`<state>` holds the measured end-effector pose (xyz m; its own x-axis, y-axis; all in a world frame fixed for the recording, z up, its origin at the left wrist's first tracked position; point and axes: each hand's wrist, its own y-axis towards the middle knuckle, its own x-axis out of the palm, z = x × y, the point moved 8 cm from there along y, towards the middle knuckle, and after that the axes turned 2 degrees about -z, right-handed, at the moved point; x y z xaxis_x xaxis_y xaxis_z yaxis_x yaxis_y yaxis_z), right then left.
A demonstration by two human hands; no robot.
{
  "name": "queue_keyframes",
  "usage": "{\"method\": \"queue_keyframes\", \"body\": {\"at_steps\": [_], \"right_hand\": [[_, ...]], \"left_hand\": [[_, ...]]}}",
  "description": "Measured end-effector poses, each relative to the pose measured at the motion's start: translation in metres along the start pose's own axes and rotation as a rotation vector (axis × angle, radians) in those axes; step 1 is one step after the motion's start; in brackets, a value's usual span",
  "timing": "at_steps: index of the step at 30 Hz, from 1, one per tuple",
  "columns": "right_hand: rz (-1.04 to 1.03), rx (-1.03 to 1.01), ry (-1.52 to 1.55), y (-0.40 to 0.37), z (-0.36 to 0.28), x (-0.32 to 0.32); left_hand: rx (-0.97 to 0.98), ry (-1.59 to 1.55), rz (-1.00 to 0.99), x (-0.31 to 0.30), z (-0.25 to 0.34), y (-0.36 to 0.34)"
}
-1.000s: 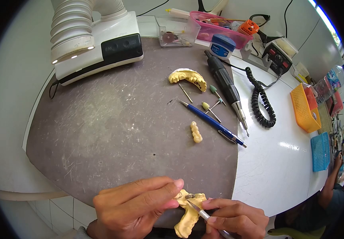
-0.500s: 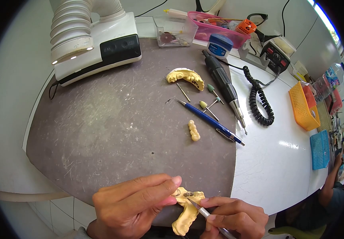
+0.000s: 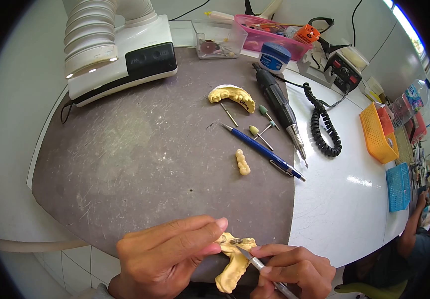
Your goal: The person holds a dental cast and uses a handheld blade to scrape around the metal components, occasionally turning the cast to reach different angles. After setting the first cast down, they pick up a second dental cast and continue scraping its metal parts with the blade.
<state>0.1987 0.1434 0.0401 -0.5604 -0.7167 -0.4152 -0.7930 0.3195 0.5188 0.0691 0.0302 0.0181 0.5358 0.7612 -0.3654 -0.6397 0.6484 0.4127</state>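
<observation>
Nothing reads clearly. The blue-lidded jar (image 3: 274, 56) carries a white label, the suction unit's black panel (image 3: 151, 55) has pale markings, and the cast (image 3: 232, 94) on the bench bears dark handwriting, all too small to make out

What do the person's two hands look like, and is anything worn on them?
Both the left hand and the right hand are bare: no gloves, and no rings show on the fingers in view. The nails are short and unpainted. A small grey strip by the left wrist may be a sleeve edge.
</observation>
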Motion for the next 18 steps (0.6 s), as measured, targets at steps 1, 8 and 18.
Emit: {"method": "queue_keyframes", "body": {"at_steps": [1, 8, 18], "right_hand": [[-0.004, -0.006, -0.016, 0.0003, -0.0003, 0.0003], [0.011, -0.001, -0.010, 0.0005, -0.0004, 0.0004], [0.001, 0.000, -0.036, -0.0002, -0.0017, -0.0015]], "left_hand": [[0.004, -0.003, -0.001, -0.0001, -0.0001, 0.0004], [0.003, 0.004, -0.006, -0.0003, 0.0007, 0.0007], [-0.009, 0.007, -0.001, 0.0003, 0.0008, 0.0009]]}}
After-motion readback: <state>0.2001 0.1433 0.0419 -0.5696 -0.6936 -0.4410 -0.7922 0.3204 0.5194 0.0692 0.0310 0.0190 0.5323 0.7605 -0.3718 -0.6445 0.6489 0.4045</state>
